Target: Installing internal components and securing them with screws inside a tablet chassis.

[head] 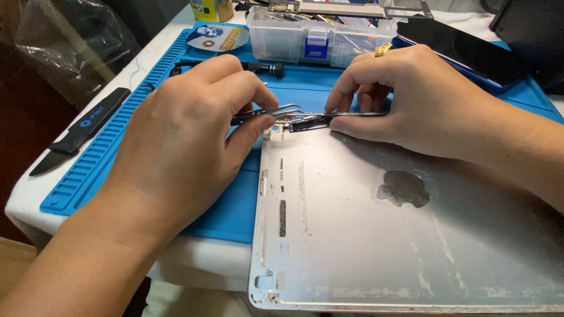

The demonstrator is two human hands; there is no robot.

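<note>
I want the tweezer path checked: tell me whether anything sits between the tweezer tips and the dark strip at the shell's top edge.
Nothing visible does. The left hand holds the tweezers with their tips right at the dark strip, which the right hand steadies along the silver shell.

Scuffed matt silver metal shell (352, 235); ribbed blue rubbery mat (106, 158); shiny steel tweezers (282, 110)

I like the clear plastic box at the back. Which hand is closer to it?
Right. The right hand sits just in front of the clear plastic box, its knuckles almost under the box's edge. The left hand holds tweezers farther forward and off to the side.
</note>
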